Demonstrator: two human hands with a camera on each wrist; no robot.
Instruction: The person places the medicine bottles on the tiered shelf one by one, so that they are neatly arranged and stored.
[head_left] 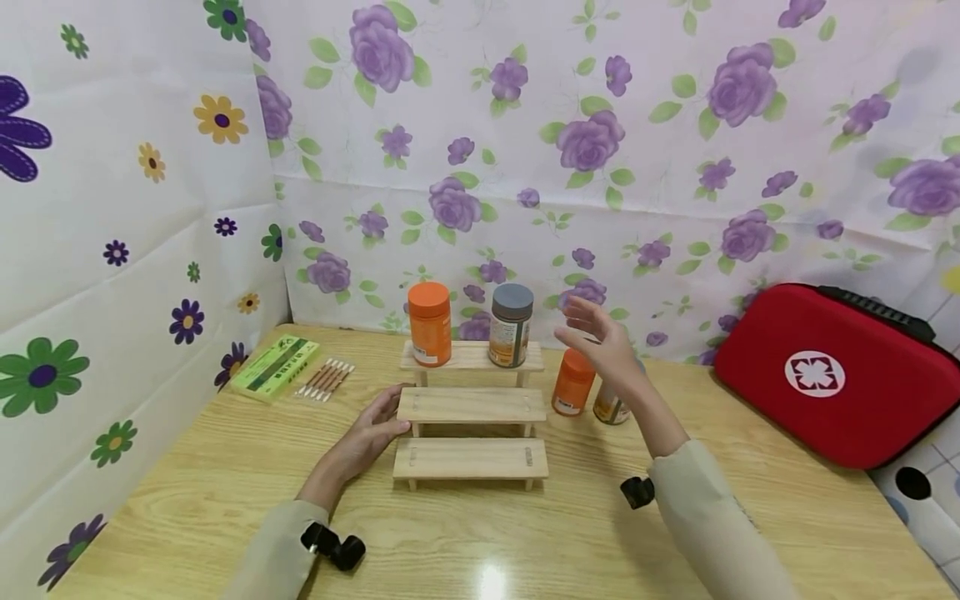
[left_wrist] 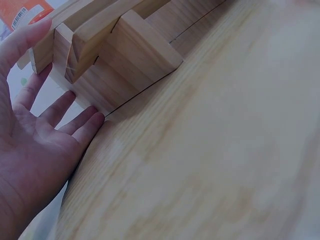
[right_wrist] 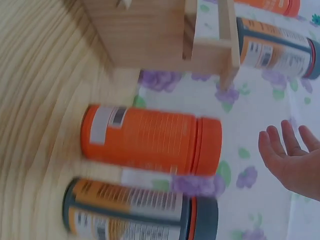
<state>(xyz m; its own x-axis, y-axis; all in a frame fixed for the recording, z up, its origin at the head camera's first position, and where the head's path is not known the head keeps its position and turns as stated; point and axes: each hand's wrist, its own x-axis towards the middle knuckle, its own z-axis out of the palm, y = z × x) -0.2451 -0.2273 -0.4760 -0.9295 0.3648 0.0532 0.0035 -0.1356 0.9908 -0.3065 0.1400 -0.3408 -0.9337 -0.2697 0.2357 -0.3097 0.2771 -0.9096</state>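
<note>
A: Surfaces around the wood-grain table [head_left: 570, 533]?
B: Behind it: creased purple-rose sheet [head_left: 480, 108]. Left of it: creased multicoloured-flower sheet [head_left: 161, 212].
A: Illumination?
B: One bright reflection [head_left: 492, 580] on the table's near portion.

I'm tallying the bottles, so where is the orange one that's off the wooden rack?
In the head view, the orange bottle stands on the table, between the wooden rack to its left and a gray-lidded bottle to its right.
</note>
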